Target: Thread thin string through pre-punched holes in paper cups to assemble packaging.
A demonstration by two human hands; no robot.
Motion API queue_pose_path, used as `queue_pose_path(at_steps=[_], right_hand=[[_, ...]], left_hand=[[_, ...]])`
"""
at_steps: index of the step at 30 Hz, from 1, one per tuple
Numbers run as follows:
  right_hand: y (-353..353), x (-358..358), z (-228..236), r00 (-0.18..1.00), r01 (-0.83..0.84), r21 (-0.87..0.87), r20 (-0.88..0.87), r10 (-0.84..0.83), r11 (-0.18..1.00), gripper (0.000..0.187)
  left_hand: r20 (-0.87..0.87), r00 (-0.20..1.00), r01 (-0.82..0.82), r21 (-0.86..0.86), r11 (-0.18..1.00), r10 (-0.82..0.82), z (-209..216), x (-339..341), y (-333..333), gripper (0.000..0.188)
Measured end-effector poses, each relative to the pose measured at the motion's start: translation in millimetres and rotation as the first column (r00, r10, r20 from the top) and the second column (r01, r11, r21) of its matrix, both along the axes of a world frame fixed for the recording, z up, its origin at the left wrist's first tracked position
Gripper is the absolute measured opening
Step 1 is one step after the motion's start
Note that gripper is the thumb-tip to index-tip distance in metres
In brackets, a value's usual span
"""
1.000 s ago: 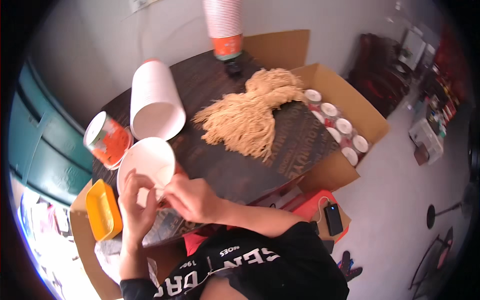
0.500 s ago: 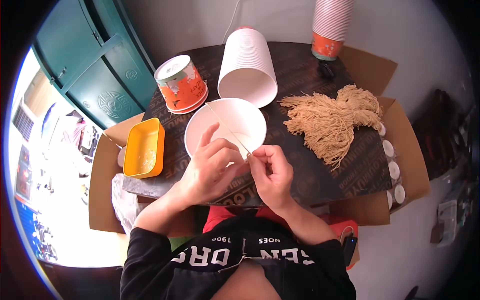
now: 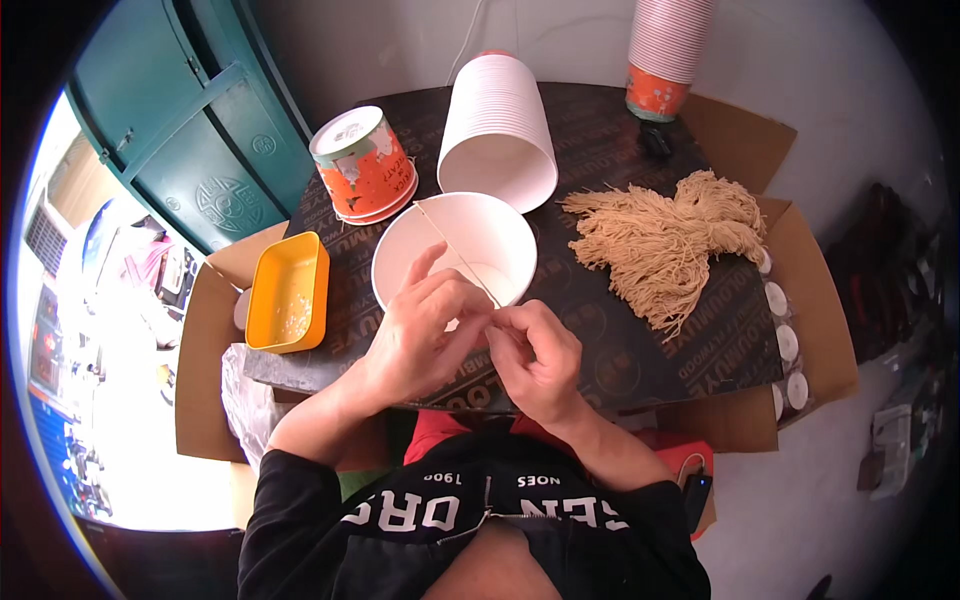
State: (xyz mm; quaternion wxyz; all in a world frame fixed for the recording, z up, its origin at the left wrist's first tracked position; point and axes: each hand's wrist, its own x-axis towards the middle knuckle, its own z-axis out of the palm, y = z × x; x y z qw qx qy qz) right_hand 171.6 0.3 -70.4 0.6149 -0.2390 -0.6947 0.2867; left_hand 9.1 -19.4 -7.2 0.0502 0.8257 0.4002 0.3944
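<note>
Careful now: a loose pinch could lose that thin string [image 3: 462, 261], and a hard tug might tip the white cup [image 3: 500, 240]. It slants from the cup's far-left rim to your right hand [image 3: 540, 355], thumb and finger pinched closed; your left hand [image 3: 420, 330] curls just beside, its hold unclear.

- The near end of the thin strand [image 3: 455, 252] is hidden where the left hand [image 3: 425, 335] and right hand [image 3: 538, 355] meet; which one pinches it cannot be told.
- The tall cup stack [image 3: 667, 50] is cut off by the upper edge.
- Specks [image 3: 297, 316] in the yellow tray [image 3: 263, 295]: too small to identify.
- The surface [image 3: 680, 370] partly hides the white-lidded jars [image 3: 787, 343].
</note>
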Motion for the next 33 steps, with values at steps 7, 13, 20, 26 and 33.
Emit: queue_pose_path(at_steps=[7,13,20,26,33], right_hand=[[-3,2,-6,0.969,-0.204,-0.339,-0.206,0.139,0.919,0.003],[-2,5,-5,0.9,-0.4,-0.465,-0.365,0.24,0.79,0.006],[-5,3,-5,0.933,-0.313,-0.429,-0.304,0.191,0.847,0.005],[7,11,-4,0.996,0.084,-0.015,0.017,-0.084,0.996,0.005],[17,20,-8,0.975,0.196,0.072,0.096,-0.202,0.978,0.008]], left_hand=[[0.028,0.999,0.017,-0.064,0.998,-0.015,0,-1,1,0.02],[-0.114,0.993,0.009,0.043,0.999,-0.004,0,0,2,0.021],[-0.079,0.997,0.014,0.048,0.999,-0.01,0,2,-1,0.021],[-0.135,0.991,0.01,0.057,0.998,-0.002,-3,-4,0,0.02],[-0.135,0.991,0.006,0.014,1.0,-0.004,-1,-6,-2,0.02]])
